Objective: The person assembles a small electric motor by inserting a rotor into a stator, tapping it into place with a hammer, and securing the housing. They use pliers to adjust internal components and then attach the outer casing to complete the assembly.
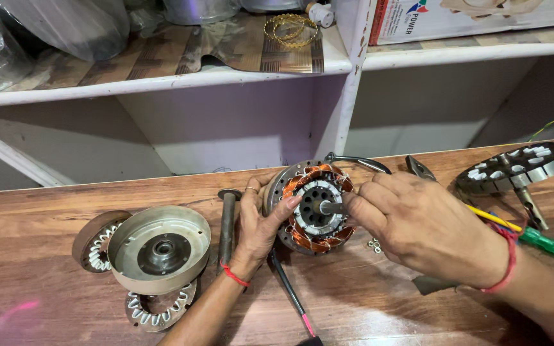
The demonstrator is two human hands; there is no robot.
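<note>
Where shelves (161,80) stand, wooden bench (46,205), motor (315,206)

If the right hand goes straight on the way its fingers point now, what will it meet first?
The right hand points left, its fingertips already at the steel shaft of the copper-wound stator. So the shaft comes first; just beyond are the left hand fingers, though depth is unclear.

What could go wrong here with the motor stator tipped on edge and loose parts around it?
1. The stator stands on edge, steadied only by the left hand while the right hand grips its shaft; it might roll or tip.
2. Fingers press near the bare copper windings; a slip could nick them.
3. The small nuts lie loose by the right hand and could be swept off the wooden bench.
</note>
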